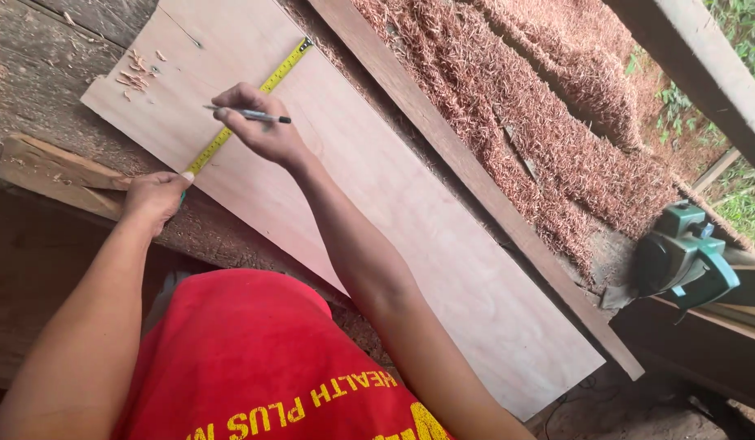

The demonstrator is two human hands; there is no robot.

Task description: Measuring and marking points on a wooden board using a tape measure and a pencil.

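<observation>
A long pale plywood board (410, 212) lies across a rough wooden bench. A yellow tape measure (273, 78) is stretched across the board's width. My left hand (153, 198) pinches the tape's near end at the board's near edge. My right hand (259, 126) rests on the board beside the tape and holds a dark pen (255, 115) with its tip pointing right.
A heap of reddish wood shavings (540, 114) lies beyond a dark timber strip (475, 179). A green electric planer (683, 257) sits at the right. A loose wooden offcut (55, 171) lies at the left, and a few shavings (134, 80) rest on the board's far corner.
</observation>
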